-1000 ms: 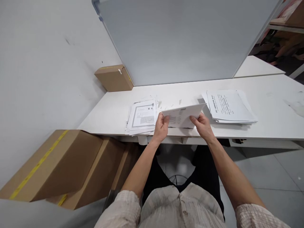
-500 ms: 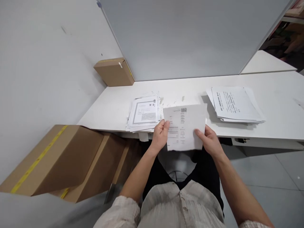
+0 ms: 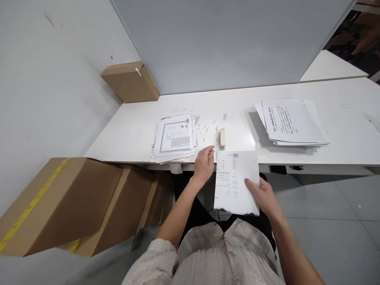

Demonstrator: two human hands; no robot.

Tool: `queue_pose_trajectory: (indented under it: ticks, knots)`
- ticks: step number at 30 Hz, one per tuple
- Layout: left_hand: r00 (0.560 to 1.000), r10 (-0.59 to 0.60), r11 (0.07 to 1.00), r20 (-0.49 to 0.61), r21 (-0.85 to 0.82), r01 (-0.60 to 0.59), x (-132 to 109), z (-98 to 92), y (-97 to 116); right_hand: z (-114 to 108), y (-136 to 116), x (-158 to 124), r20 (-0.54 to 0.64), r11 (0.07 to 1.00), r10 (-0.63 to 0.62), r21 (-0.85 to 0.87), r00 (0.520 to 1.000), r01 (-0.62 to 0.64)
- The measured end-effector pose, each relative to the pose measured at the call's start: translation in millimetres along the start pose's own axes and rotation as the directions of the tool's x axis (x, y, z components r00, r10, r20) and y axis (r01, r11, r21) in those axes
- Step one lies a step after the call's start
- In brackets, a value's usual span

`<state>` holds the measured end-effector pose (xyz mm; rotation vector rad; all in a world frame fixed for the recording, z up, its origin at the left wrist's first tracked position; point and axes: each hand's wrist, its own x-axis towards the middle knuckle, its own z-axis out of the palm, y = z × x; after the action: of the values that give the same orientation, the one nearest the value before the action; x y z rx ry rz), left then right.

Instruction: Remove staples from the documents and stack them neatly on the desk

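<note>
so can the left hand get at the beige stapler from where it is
Probably yes: the left hand looks empty, and nothing seems to lie between it and the beige stapler on the white table.

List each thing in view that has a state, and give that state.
Left hand: fingers loosely bent, holding nothing
Right hand: gripping the papers' side edge, thumb on top
Held papers: flat, printed side facing up
Cream stapler: lying on the desk, apparently closed
Left paper stack: edges uneven
Right paper stack: edges uneven
Small cardboard box: shut
</note>
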<state>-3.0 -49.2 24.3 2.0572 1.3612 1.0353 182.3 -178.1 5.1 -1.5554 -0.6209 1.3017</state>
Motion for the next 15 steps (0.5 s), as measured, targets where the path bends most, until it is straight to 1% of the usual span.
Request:
queue_pose_trajectory:
  ticks: [3, 7, 10, 15]
  knots:
    - [0.993, 0.117, 0.992, -0.022, -0.033, -0.118, 19, 13.8, -9, -3, -4, 3, -0.011, 0.999, 0.022, 0.048, 1.0, -0.021]
    - [0.978, 0.206, 0.978, -0.019, -0.037, -0.207, 26, 25.7, -16, -6, -2, 9, -0.031, 0.995, 0.033, 0.092, 0.999, -0.03]
    - [0.972, 0.234, 0.972, 0.022, -0.039, -0.233, 24, 26.2, -17, -7, -1, 14, -0.021, 0.995, 0.038, 0.088, 0.999, -0.036]
    - [0.973, 0.223, 0.975, 0.058, -0.02, -0.222, 23, 25.7, -17, -6, -3, 17, -0.025, 0.997, 0.042, 0.068, 0.999, -0.041]
